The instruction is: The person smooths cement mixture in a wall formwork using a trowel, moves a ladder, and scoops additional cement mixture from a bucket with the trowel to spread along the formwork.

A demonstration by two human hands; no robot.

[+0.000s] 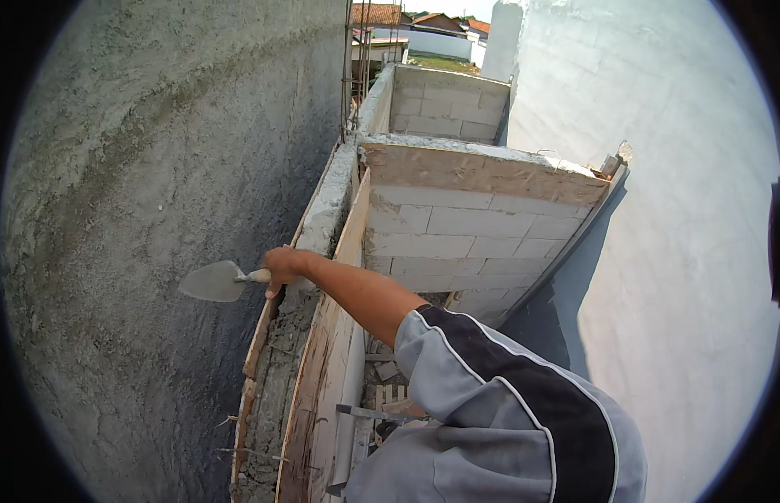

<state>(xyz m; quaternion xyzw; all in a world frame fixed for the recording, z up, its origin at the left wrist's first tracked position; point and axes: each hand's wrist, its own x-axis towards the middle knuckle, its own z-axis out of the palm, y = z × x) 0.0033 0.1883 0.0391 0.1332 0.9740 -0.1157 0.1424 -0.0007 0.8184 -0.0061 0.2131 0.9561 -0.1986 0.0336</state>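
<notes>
My right hand [285,265], at the end of an arm stretched out to the left, is closed around the wooden handle of a pointed trowel [214,282]. The flat grey blade points left, over the gap beside the rough grey wall. Below the hand runs the top of a narrow wall, where wet-looking grey concrete [281,356] lies between two wooden form boards, the inner one [310,381] being wider. Farther along, the wall top [327,214] looks paler and smoother. My left hand is out of the picture.
A tall rough grey wall [180,151] rises close on the left, and a pale wall [683,251] on the right. Upright steel bars [356,63] stand ahead. A block cross wall [470,226] has a board along its top. Thin wires [247,454] cross the form near me.
</notes>
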